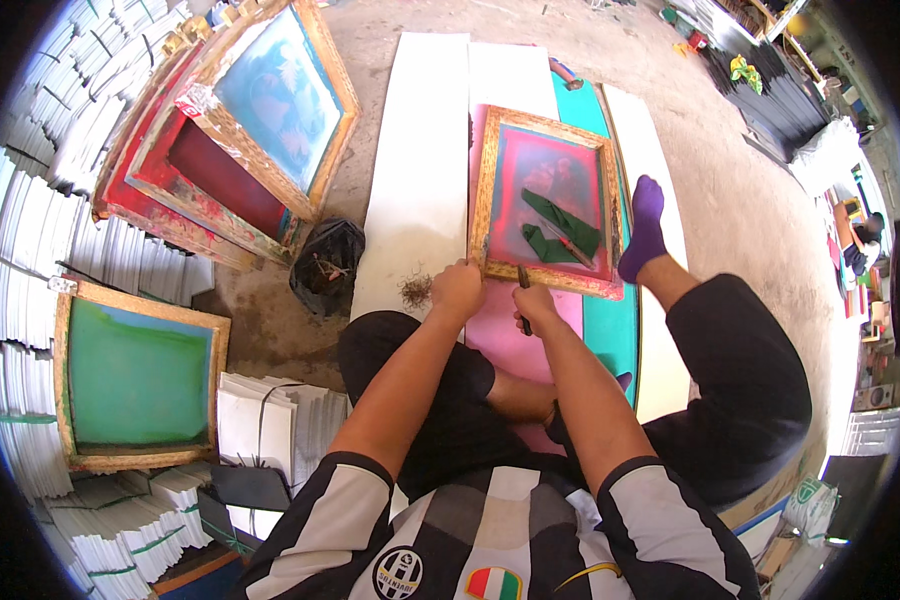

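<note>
You have the wooden screen-printing frame (487, 190) lying ahead of you, over a pink board (510, 338) and a teal board (610, 335), its mesh greyish with a pink border. Your left hand (460, 291) is at the frame's near left corner with the fingers curled in; I cannot tell whether they pinch the wood. Your right hand (537, 308) is closed round a dark, slender hand tool (523, 281), whose far end is at the frame's near rail. Dark green pieces (570, 233) lie on the mesh within the frame.

As for markings, on the near side of the frame your striped shirt (432, 515) carries a round black-and-white badge (397, 573) with lettering, and a shield-shaped patch (494, 583) in green, white and red. Left of the frame, one leaning screen (280, 95) has a small red-and-white label (196, 99) on its corner, too small to make out. Well to the frame's near right, a whitish sack (810, 508) bears a green printed mark.
</note>
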The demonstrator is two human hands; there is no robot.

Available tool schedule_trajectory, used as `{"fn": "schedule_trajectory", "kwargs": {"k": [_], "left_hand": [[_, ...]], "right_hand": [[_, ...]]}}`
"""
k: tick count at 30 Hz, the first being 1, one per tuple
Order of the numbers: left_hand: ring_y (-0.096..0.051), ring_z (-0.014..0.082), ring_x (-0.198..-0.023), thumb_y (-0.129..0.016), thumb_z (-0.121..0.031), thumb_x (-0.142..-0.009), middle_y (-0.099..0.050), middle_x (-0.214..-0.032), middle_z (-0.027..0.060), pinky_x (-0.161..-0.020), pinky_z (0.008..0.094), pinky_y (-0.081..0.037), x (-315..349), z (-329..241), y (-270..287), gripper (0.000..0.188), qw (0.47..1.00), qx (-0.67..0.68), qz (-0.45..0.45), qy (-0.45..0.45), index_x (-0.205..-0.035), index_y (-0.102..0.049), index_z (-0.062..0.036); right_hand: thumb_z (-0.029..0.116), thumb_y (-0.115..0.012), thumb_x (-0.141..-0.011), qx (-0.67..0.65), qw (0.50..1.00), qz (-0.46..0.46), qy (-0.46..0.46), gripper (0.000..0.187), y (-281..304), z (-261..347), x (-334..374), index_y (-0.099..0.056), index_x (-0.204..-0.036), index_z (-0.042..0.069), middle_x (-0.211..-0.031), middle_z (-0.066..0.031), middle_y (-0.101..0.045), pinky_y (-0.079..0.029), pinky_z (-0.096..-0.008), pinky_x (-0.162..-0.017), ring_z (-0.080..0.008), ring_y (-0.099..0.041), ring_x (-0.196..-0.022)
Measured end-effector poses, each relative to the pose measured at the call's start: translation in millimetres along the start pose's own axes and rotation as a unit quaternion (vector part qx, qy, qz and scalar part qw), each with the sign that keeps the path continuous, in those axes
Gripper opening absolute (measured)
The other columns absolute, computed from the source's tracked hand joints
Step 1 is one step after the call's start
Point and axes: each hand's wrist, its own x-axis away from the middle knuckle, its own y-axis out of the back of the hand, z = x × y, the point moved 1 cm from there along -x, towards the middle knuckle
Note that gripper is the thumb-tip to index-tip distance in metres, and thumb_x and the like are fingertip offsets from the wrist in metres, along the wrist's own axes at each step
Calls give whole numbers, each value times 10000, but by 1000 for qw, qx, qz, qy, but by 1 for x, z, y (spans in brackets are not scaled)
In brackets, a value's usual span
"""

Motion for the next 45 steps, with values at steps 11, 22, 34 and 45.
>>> {"fn": "schedule_trajectory", "kwargs": {"k": [11,22,34,45], "left_hand": [[-688,399,-984,-674,-250,-869,-705,-1049,180,-861,508,-548,-10,-2,0,330,999,-28,-22,-31,-1094,-661,-9],[-682,303,-1026,-627,-196,-859,-728,-1051,101,-874,465,-532,-5,-10,-18,189,963,-118,-74,-231,-976,-764,-142],[-715,366,-839,-675,-363,-907,-740,-890,157,-752,497,-563,15,26,10,279,993,-75,-37,77,-867,-780,-108],[-729,349,-978,-754,-422,-847,-749,-1045,169,-836,457,-578,11,48,8,383,969,-83,47,227,-1005,-768,-74]], "right_hand": [[167,-581,-914,-171,981,77,39,153,2,-32,-8,-569,-885,17,-661,-111,-566,-453,-368,-420,-221,-533,-468],[153,-599,-928,-64,971,210,99,188,2,-44,18,-575,-986,-24,-721,-117,-609,-514,-364,-492,-232,-616,-562],[110,-602,-901,-84,975,195,72,224,27,-42,-16,-565,-1038,-64,-758,-129,-599,-511,-385,-527,-240,-620,-609],[80,-600,-879,-2,980,180,80,176,29,-16,-37,-539,-965,-61,-673,-161,-564,-484,-398,-437,-255,-581,-503]]}}
